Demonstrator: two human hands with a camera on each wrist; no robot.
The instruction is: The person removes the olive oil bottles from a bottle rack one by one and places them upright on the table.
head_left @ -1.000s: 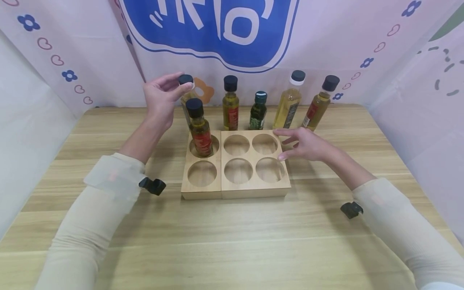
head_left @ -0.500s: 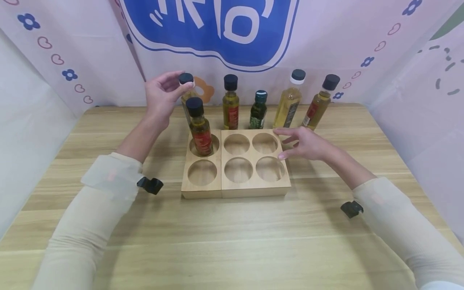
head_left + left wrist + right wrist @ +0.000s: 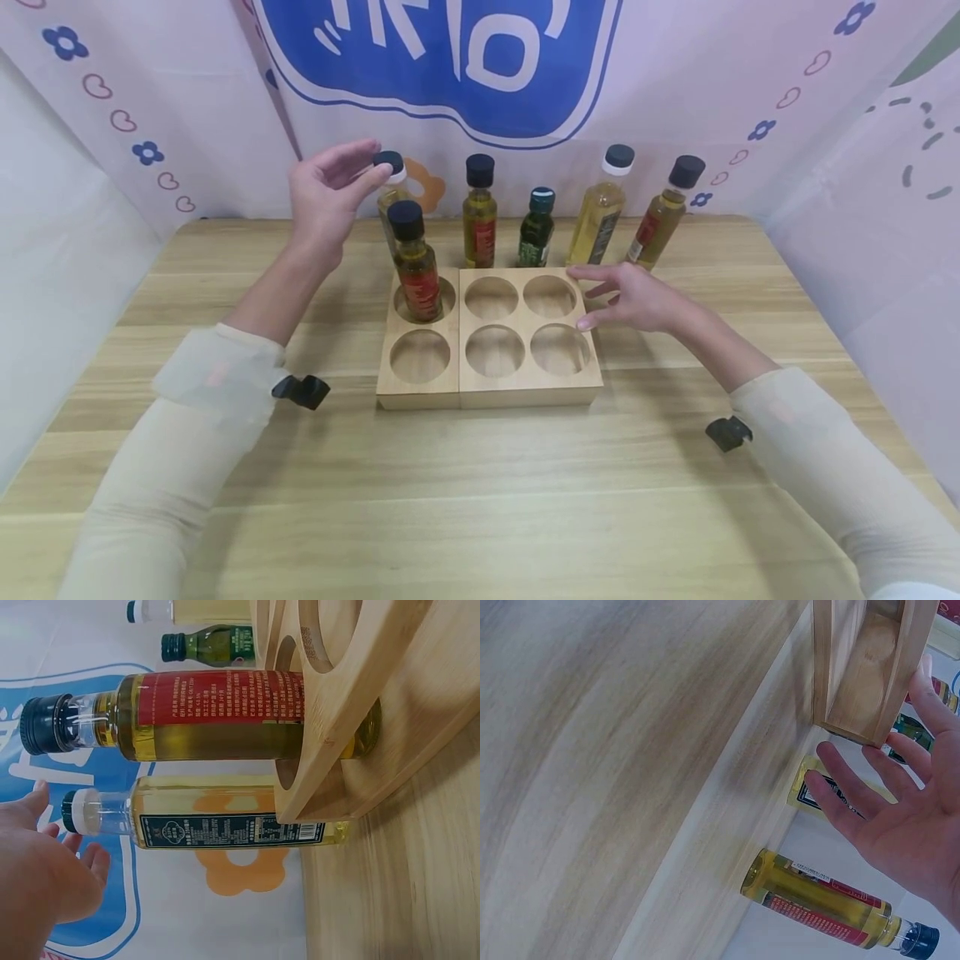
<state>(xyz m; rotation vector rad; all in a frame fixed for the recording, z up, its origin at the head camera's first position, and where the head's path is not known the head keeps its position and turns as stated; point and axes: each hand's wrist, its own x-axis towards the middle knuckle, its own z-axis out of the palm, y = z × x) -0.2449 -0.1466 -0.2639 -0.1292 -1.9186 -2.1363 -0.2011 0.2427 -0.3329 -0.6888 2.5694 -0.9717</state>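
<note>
My left hand (image 3: 326, 196) is beside the black-capped, white-collared oil bottle (image 3: 206, 814) at the back left. In the left wrist view its fingers and thumb lie loosely apart around the cap. In front of that bottle, a red-labelled oil bottle (image 3: 420, 283) stands upright in the back left hole of the wooden bottle rack (image 3: 487, 396). My right hand (image 3: 637, 298) rests its fingertips at the rack's right side, fingers spread. In the right wrist view, that hand (image 3: 907, 787) touches the rack's edge and holds nothing.
Behind the rack stand another red-labelled bottle (image 3: 480, 225), a small dark green bottle (image 3: 536, 233) and a pale oil bottle (image 3: 596, 221). A further red-labelled bottle (image 3: 658, 221) is at the right. A printed cloth (image 3: 225, 100) hangs behind the wooden table (image 3: 480, 492).
My left hand has loosened at the cap and moved slightly left, away from the white-collared bottle. The right hand and the rack stay in place.
</note>
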